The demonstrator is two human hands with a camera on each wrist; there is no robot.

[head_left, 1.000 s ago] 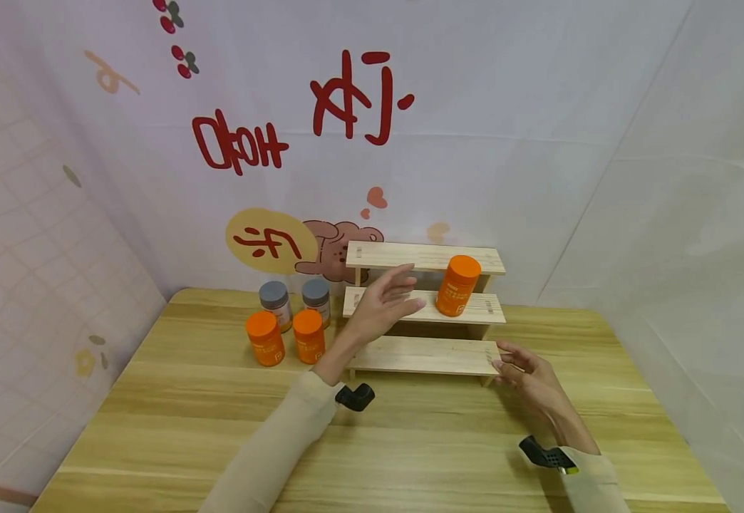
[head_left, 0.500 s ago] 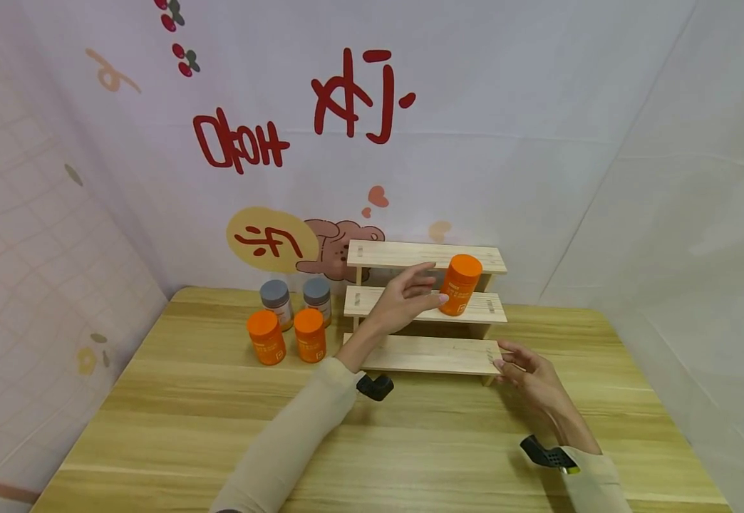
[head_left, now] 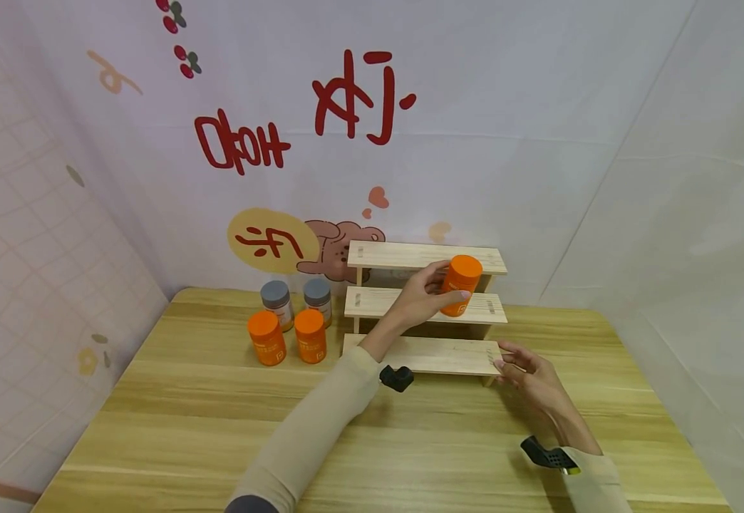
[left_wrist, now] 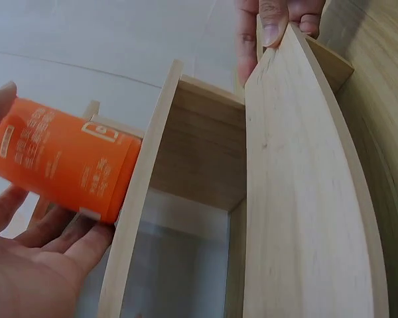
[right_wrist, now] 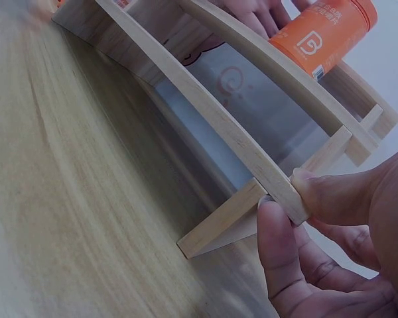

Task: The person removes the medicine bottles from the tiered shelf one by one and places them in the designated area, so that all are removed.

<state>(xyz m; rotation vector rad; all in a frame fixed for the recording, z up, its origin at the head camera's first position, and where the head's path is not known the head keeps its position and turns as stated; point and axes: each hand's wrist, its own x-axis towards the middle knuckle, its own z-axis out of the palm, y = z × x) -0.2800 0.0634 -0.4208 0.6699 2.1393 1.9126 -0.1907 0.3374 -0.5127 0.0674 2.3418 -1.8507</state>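
Note:
A three-tier wooden shelf [head_left: 430, 354] stands on the table against the back cloth. On its middle tier, toward the right end, an orange jar [head_left: 465, 276] with an orange lid stands upright. My left hand [head_left: 415, 303] grips this jar, thumb across the front and fingers around the back; the left wrist view shows fingers [left_wrist: 86, 248] along the jar's side, close to the board. The right hand [head_left: 532, 376] pinches the right end of the lowest tier, thumb on top and fingers beneath, as the right wrist view shows.
Left of the shelf stand two more orange jars [head_left: 266, 338] [head_left: 311, 336] in front and two grey-lidded jars [head_left: 276, 303] [head_left: 318, 299] behind. A printed white cloth [head_left: 507, 142] hangs behind and at both sides of the wood-grain table [head_left: 186, 399].
My left hand has moved right along the middle tier to the orange jar and closed its fingers around it. The right hand has stayed at the shelf's end.

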